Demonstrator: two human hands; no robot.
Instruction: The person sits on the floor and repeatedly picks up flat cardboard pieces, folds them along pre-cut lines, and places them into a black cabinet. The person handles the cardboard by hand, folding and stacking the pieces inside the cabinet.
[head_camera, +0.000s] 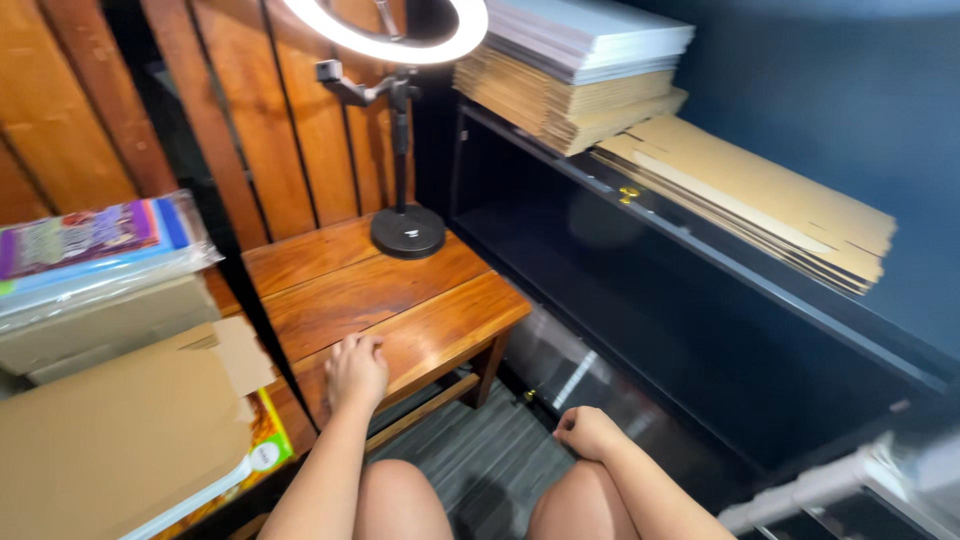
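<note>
Black shelving carries flattened cardboard sheets, partly cut off at the frame edges. Glossy plank desk bears a ring lamp, its ring cropped above. Left hand rests loosely curled on the desk's front edge, grasping nothing; right hand lies clenched on the knee.

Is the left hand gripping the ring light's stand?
No: the left hand lies on the brown wooden table, apart from the black ring-light stand behind it.
</note>
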